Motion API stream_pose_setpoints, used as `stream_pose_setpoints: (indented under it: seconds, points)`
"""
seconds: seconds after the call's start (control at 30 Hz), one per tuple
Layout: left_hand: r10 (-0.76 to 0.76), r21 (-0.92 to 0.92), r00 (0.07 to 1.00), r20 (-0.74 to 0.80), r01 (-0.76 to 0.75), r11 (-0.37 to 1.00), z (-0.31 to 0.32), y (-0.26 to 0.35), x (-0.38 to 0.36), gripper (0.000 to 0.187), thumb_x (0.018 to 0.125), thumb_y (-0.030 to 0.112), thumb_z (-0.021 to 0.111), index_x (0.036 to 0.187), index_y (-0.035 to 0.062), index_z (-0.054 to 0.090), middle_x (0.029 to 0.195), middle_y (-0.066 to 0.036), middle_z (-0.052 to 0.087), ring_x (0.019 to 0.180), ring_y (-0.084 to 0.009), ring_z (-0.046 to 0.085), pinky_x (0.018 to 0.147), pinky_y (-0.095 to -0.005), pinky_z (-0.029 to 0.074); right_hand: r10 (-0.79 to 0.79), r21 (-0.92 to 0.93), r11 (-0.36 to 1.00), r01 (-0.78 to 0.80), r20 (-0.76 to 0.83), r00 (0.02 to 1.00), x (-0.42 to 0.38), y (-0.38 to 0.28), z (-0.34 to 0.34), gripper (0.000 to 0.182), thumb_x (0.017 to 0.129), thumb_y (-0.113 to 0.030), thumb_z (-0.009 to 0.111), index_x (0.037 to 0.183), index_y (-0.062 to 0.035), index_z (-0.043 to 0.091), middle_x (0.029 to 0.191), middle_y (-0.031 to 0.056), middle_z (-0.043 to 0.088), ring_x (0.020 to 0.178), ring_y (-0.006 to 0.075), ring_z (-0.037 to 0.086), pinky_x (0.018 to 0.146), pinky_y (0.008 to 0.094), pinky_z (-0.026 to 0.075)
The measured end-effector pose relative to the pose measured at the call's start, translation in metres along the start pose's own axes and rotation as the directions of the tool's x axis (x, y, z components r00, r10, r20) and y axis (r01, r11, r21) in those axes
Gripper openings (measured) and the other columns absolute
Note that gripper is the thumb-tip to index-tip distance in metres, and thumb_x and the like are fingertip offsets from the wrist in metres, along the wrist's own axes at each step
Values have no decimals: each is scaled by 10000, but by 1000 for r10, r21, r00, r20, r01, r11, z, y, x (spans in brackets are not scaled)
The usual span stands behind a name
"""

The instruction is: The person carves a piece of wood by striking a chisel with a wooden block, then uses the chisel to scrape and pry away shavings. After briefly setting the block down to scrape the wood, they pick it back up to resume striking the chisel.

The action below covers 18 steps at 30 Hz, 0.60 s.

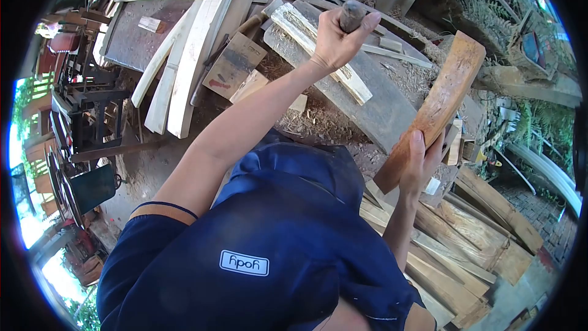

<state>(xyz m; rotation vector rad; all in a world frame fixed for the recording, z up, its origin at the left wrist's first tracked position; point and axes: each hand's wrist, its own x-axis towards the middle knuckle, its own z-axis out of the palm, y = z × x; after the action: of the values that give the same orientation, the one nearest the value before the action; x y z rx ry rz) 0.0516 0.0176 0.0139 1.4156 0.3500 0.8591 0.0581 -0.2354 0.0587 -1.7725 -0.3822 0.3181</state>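
My left hand [335, 41] is closed around the dark round handle of a chisel [351, 17]; its blade is hidden below the hand. Under it lies a pale wood strip [356, 86] with rough cut recesses, resting on a grey board [373, 113] strewn with chips. My right hand [422, 162] grips the lower end of a thick brown wooden mallet [442, 98], shaped like a flat bat. The mallet is raised and tilted to the right, apart from the chisel.
Long pale planks [205, 55] lie at the left of the bench, beside a cardboard box [234, 64]. Wood shavings [318, 116] cover the area before me. Several timber pieces [465, 239] are stacked at the lower right. A dark metal frame [101, 110] stands at the left.
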Motion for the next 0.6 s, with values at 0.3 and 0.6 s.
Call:
stream_pose_setpoints:
  seconds: [0.3,0.6]
  points:
    - [216,192,956,200,-255,948,36,-11,-28,167,659,102,707,823,116,678,665,-91,623,533,-255,599,510,-334,464,-274,129,956,263,71,959,6,-31,-1,539,922,-299,503,1281,88,393,904,152,546,657,205,565,570,316,496]
    - [251,378,920,301,-356,855,46,-19,-39,232,606,180,669,833,155,630,655,-108,595,651,-366,595,559,-436,474,-231,-88,967,238,83,969,-4,-30,2,459,816,-236,638,1143,56,503,815,127,602,678,207,563,665,342,481]
